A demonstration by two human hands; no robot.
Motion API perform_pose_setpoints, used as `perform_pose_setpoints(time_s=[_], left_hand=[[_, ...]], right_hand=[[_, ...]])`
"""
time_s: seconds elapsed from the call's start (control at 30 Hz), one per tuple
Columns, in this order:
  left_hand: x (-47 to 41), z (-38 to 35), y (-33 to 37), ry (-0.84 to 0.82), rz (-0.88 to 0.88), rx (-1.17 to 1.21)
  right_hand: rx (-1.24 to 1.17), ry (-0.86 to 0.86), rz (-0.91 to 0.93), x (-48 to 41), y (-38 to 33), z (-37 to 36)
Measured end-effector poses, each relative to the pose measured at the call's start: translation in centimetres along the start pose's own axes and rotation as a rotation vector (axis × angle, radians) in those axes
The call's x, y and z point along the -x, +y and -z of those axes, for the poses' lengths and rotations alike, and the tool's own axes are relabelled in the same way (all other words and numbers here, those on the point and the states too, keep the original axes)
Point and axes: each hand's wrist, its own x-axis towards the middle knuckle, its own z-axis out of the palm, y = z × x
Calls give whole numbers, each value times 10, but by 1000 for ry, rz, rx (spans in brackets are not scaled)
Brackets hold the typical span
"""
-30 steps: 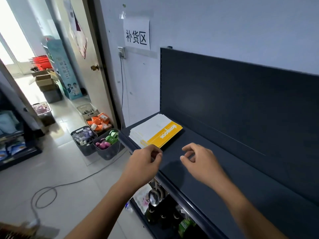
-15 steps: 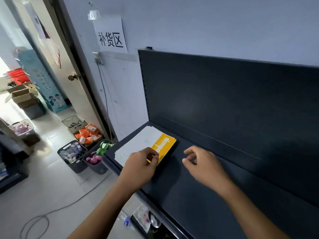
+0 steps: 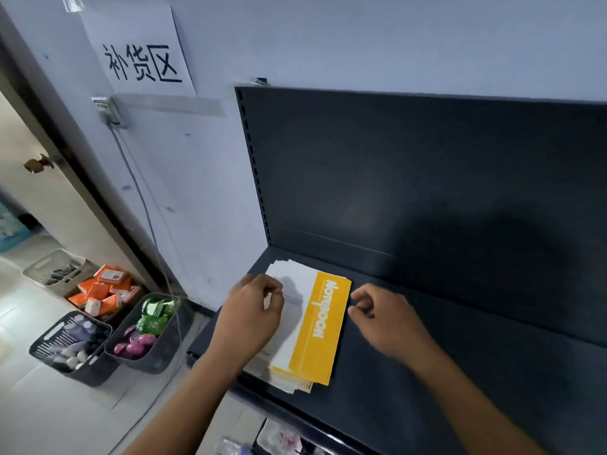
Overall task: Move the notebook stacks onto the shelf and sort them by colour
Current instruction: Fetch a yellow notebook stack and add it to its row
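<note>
A stack of white-and-yellow notebooks (image 3: 320, 326) lies flat at the left end of the dark shelf (image 3: 460, 372). The pile is slightly fanned at its near edge. My left hand (image 3: 253, 315) rests on the white left part of the stack, fingers curled over the top notebook. My right hand (image 3: 384, 318) hovers just right of the yellow strip, fingers bent, fingertips at the stack's right edge and holding nothing.
The shelf's dark back panel (image 3: 427, 178) rises behind. On the floor to the left stand baskets of small goods (image 3: 141, 333), an orange-box crate (image 3: 105, 292) and a trailing cable (image 3: 147, 224). A paper sign (image 3: 141, 57) hangs on the wall. Goods sit on a lower shelf.
My left hand moved from the stack's near corner up onto its white left part. My right hand came closer to the yellow edge. The camera moved nearer to the shelf.
</note>
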Motion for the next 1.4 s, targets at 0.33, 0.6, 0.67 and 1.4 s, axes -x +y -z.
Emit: perform_pose_setpoints(time_s=[0.33, 0.6, 0.67, 1.4], left_hand=[[-34, 16, -81, -222, -134, 62], [-51, 11, -79, -310, -181, 58], [-48, 12, -79, -358, -198, 52], [-34, 14, -73, -294, -317, -132]], right_hand=[[-17, 219, -328, 7, -65, -75], [-160, 256, -588, -11, -64, -91], [-133, 249, -629, -15, -63, -98], [-173, 227, -691, 3, -71, -108]])
